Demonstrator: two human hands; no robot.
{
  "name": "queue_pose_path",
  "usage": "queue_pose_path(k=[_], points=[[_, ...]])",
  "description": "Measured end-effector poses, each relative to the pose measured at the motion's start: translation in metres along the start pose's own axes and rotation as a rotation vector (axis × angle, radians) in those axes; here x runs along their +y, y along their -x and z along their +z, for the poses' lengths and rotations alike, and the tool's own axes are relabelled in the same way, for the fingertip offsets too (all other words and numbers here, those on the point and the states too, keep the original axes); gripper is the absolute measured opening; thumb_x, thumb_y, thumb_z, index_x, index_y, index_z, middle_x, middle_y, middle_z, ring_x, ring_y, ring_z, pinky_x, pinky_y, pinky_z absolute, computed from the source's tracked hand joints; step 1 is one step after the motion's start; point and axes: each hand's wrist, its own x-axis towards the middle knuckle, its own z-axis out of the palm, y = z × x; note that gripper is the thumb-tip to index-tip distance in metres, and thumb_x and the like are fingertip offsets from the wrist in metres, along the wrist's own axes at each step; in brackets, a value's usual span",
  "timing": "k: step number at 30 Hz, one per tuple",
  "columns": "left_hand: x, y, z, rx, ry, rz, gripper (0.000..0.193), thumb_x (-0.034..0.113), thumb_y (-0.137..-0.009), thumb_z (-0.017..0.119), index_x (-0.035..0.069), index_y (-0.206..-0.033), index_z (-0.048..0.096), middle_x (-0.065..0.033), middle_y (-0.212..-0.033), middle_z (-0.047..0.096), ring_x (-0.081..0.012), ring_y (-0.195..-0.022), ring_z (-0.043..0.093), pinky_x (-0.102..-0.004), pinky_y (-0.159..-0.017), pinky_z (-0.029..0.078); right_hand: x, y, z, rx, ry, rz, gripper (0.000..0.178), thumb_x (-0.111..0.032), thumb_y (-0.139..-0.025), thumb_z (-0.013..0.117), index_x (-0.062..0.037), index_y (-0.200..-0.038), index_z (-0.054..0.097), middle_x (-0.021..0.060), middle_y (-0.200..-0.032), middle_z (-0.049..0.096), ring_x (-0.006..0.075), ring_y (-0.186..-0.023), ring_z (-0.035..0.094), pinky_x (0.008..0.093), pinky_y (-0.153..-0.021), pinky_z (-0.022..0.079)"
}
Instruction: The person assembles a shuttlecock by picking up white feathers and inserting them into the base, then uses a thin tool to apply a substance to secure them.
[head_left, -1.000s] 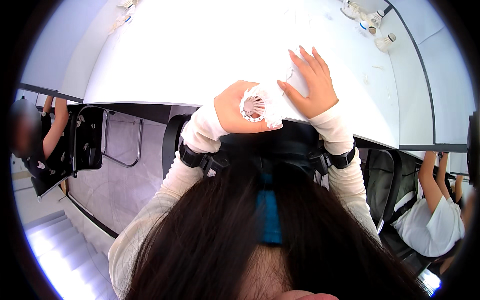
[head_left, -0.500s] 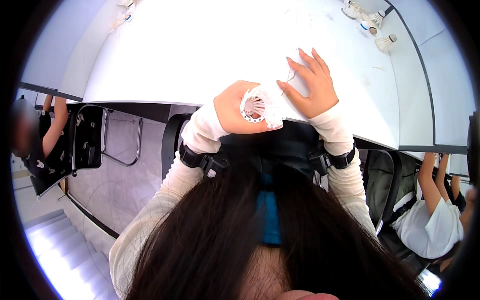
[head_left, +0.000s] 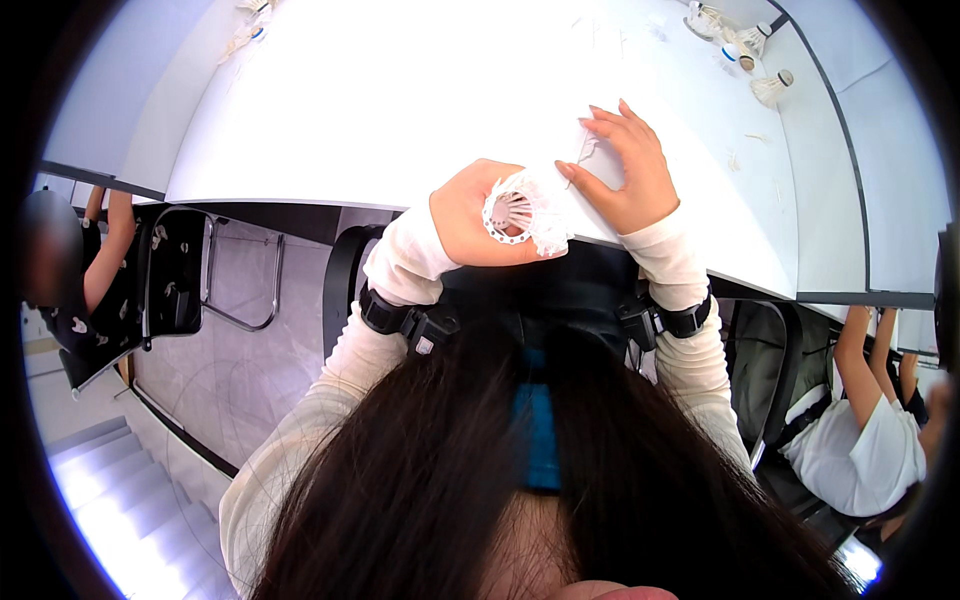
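My left hand (head_left: 468,222) is closed around a white shuttlecock (head_left: 512,210) at the table's near edge. The shuttlecock's open end faces up, showing pale shafts inside and a rim dotted with small holes. Ragged white feather bits (head_left: 551,232) stick out on its right side. To the right, my right hand (head_left: 632,180) hovers over or rests on the white table (head_left: 380,110), its fingers curved and apart. A thin, pale thread-like line (head_left: 588,152) shows between its thumb and fingers; whether it touches them I cannot tell.
Several shuttlecocks (head_left: 752,40) lie at the far right, one (head_left: 771,88) a little nearer. More shuttlecocks (head_left: 243,38) lie at the far left. Feather scraps (head_left: 733,160) are scattered on the right. Low partitions (head_left: 835,170) border the table. Other people sit at both sides.
My right hand's fingers have drawn closer together and curled more, the index fingertip shifting slightly. My left hand and the shuttlecock have moved only slightly to the right.
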Motion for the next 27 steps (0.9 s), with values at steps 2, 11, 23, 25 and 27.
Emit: queue_pose_path(k=[2, 11, 23, 25, 27], points=[[-0.0023, -0.0010, -0.0021, -0.046, -0.017, -0.046, 0.066, 0.012, -0.062, 0.092, 0.001, -0.116, 0.057, -0.0051, -0.105, 0.064, -0.0105, -0.092, 0.061, -0.0262, -0.080, 0.051, 0.0017, 0.0001, -0.0008, -0.002, -0.007, -0.010, 0.050, -0.035, -0.081, 0.076, -0.0031, -0.117, 0.064, 0.0182, -0.130, 0.059, 0.0406, -0.133, 0.042, 0.0473, -0.109, 0.037], [0.0003, -0.0023, -0.0029, -0.055, -0.071, -0.021, 0.063, 0.012, -0.062, 0.091, 0.002, -0.115, 0.058, -0.0062, -0.108, 0.063, -0.0117, -0.096, 0.060, -0.0272, -0.083, 0.050, -0.0001, 0.0022, 0.0004, 0.030, 0.105, 0.004, 0.052, -0.037, -0.082, 0.075, -0.0023, -0.120, 0.065, 0.0209, -0.133, 0.056, 0.0409, -0.136, 0.039, 0.0473, -0.109, 0.036], [0.0045, -0.0045, 0.0021, 0.036, 0.172, 0.083, 0.025, 0.011, -0.074, 0.078, 0.005, -0.095, 0.067, -0.0002, -0.081, 0.067, -0.0072, -0.072, 0.059, -0.0239, -0.066, 0.047, 0.0008, 0.0017, 0.0010, 0.022, 0.048, 0.000, 0.049, -0.037, -0.081, 0.075, -0.0054, -0.117, 0.066, 0.0206, -0.130, 0.058, 0.0424, -0.135, 0.040, 0.0492, -0.109, 0.036], [0.0042, -0.0038, 0.0035, 0.046, 0.169, 0.088, 0.025, 0.011, -0.074, 0.078, 0.005, -0.095, 0.067, -0.0004, -0.080, 0.067, -0.0073, -0.072, 0.059, -0.0240, -0.066, 0.047, 0.0009, 0.0018, 0.0003, 0.017, 0.023, 0.014, 0.048, -0.038, -0.080, 0.076, -0.0057, -0.115, 0.065, 0.0204, -0.129, 0.059, 0.0425, -0.134, 0.042, 0.0493, -0.108, 0.037], [0.0071, -0.0041, 0.0050, 0.069, 0.223, 0.083, 0.025, 0.012, -0.074, 0.079, 0.005, -0.095, 0.067, -0.0007, -0.080, 0.068, -0.0074, -0.072, 0.059, -0.0241, -0.065, 0.047, 0.0012, 0.0002, 0.0000, 0.025, 0.017, 0.006, 0.048, -0.037, -0.079, 0.077, -0.0058, -0.114, 0.065, 0.0201, -0.128, 0.060, 0.0429, -0.133, 0.043, 0.0492, -0.108, 0.037]])
